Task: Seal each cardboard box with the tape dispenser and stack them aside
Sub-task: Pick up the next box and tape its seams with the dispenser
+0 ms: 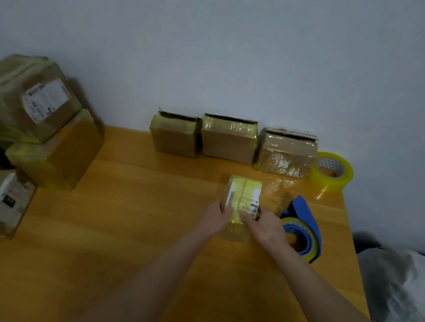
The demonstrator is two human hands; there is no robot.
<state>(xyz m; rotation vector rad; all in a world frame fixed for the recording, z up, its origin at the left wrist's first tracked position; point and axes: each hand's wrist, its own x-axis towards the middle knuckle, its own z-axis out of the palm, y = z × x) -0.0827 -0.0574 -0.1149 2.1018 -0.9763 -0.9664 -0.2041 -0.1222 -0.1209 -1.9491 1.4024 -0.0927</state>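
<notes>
A small cardboard box [244, 193] with a white label and yellowish tape on top lies on the orange table [136, 232], right of centre. My left hand [217, 215] grips its near left edge and my right hand [265, 225] grips its near right edge. The blue tape dispenser [304, 228] with a yellowish roll rests on the table just right of my right hand, untouched. Three more small boxes [229, 141] stand in a row against the wall behind.
A spare roll of yellowish tape [331, 172] sits at the table's back right corner. A pile of taped boxes [27, 122] fills the left side. A white plastic bag [414, 296] lies beyond the table's right edge.
</notes>
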